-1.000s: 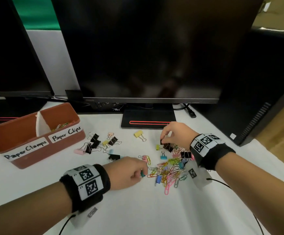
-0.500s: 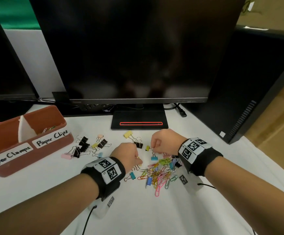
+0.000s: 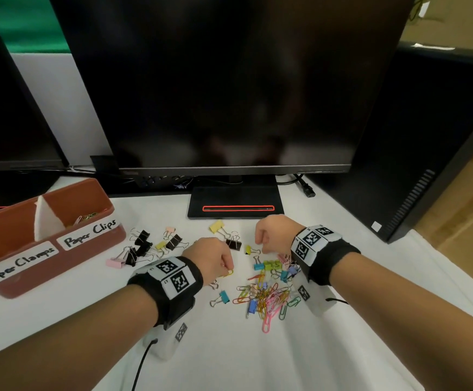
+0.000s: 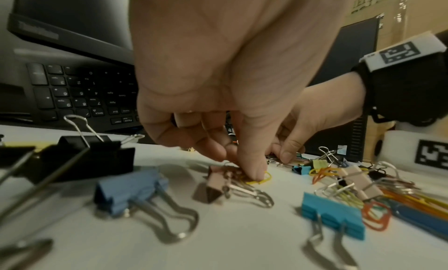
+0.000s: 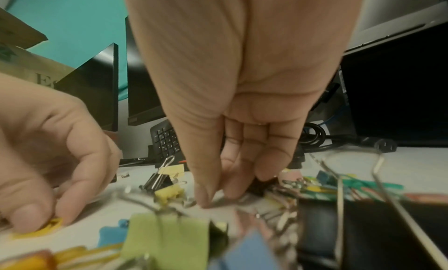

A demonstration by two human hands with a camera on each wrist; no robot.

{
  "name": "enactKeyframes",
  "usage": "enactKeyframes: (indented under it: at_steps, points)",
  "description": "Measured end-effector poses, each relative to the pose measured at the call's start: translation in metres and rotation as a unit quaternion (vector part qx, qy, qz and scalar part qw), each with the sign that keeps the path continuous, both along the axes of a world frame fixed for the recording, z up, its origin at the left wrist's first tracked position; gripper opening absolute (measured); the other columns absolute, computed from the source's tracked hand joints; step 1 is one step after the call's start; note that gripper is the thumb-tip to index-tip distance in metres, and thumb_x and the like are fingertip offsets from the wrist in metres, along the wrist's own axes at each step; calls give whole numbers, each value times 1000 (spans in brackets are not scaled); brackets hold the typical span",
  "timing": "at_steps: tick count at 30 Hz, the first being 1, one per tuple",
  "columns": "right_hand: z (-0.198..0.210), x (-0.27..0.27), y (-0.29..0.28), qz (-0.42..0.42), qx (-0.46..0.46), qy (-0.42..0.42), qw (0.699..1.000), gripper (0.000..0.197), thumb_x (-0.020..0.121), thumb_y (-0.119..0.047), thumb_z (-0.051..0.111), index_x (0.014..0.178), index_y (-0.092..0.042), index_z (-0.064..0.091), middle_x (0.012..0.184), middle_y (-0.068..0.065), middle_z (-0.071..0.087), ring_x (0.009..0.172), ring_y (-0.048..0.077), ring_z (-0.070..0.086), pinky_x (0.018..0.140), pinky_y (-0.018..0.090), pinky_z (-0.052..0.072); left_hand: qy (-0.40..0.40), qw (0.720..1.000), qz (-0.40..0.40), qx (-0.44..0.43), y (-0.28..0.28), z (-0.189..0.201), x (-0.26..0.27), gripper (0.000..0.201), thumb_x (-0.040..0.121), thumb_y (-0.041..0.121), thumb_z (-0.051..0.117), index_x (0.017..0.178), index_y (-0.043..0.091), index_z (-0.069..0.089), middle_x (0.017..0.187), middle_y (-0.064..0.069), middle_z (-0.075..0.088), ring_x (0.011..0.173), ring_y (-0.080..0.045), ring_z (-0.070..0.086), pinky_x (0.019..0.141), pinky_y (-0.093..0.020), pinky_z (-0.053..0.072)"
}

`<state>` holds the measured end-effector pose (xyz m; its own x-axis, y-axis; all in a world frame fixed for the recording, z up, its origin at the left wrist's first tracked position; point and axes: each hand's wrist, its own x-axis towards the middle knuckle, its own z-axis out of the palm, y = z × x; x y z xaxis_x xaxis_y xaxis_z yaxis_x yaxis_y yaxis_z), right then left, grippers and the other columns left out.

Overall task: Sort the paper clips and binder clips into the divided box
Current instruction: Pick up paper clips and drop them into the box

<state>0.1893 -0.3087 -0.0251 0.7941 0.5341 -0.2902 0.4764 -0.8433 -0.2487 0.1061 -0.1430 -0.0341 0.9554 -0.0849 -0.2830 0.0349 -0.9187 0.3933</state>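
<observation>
Head view: your left hand [image 3: 211, 256] pinches yellow paper clip [image 3: 228, 272] flat on the table.
Box bearing: divided box [image 3: 94, 244] lies far-left, nearer that hand.
Right hand [image 3: 272, 234]: fingers curled over the pile; what it holds, cannot tell.

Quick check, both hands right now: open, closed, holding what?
Left hand: pinching a yellow paper clip against the table.
Right hand: fingers curled down into the clip pile; grip cannot be told.

Two handwritten white labels are carried on the front wall of the brown divided box [image 3: 60, 258], well to the left of the left hand [image 3: 211, 256]. "Paper Clamps" is read on the label farther from that hand, "Paper Clips" on the nearer label. Keyboard [image 4: 80, 93] legends are blurred; only single digits are made out.
</observation>
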Motion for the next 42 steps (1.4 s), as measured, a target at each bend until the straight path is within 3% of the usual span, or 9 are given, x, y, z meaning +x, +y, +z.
enactKeyframes:
  at_steps: [3,7,16,22,25,31,34,39,42]
  points:
    - [1,8,-1,-23,3,-16,1000,33,82,-14,69,114,-16,61,117,2,59,108,20,56,82,23,43,0,1000,-1,1,1,-1,0,13,86,15,63,97,19,68,98,2,69,93,-14,65,90,-30,53]
    - [-2,15,-5,-17,-52,-17,998,45,83,-16,68,126,-13,56,130,3,54,117,20,53,95,27,45,4,999,-22,25,-1,1,0,16,89,15,60,103,14,66,107,-4,68,99,-19,64,91,-29,51]
    - [-1,19,0,-53,-73,16,996,23,85,-14,66,105,-6,69,111,8,67,106,23,63,95,33,51,28,992,-69,97,-6,9,-5,23,94,16,51,113,10,63,122,-9,53,108,-25,58,94,-29,47]
    - [22,24,-22,-74,-1,-100,992,31,85,-18,64,115,-25,61,121,5,51,113,23,49,96,34,46,-31,997,-76,5,-1,15,-13,16,94,18,52,104,14,63,107,-2,57,92,-16,57,81,-21,47]
    - [20,27,-29,-67,-46,-99,992,45,82,-26,68,125,-29,54,128,4,49,118,25,45,97,37,45,-15,994,-85,-64,-6,11,-22,10,91,19,56,98,19,63,91,5,60,85,-9,57,70,-12,42]
    - [13,27,-28,-61,-41,-32,997,29,83,-20,69,111,-14,66,119,5,61,109,20,57,91,26,45,38,996,-75,-34,-15,-4,-34,32,85,22,64,116,18,57,89,5,61,81,-10,55,78,-21,45]
    - [26,25,-27,-76,6,-29,997,20,85,-18,67,102,-10,71,112,6,66,102,19,61,92,27,49,38,997,-66,-32,-14,-5,-36,34,84,24,66,116,17,58,97,0,67,83,-10,55,82,-24,46]
    - [55,18,-12,-61,140,-46,987,14,86,-21,66,98,-15,71,94,-4,65,92,13,62,90,29,51,47,997,-67,-13,-15,-4,-39,19,85,27,63,103,23,66,80,15,57,86,-11,58,94,-38,49]
    - [55,11,4,-32,151,-14,988,16,85,-23,67,100,-17,71,92,-6,64,87,9,60,84,23,50,44,995,-85,-4,-19,-2,-40,19,88,23,60,103,18,69,102,3,68,99,-15,62,93,-29,49]
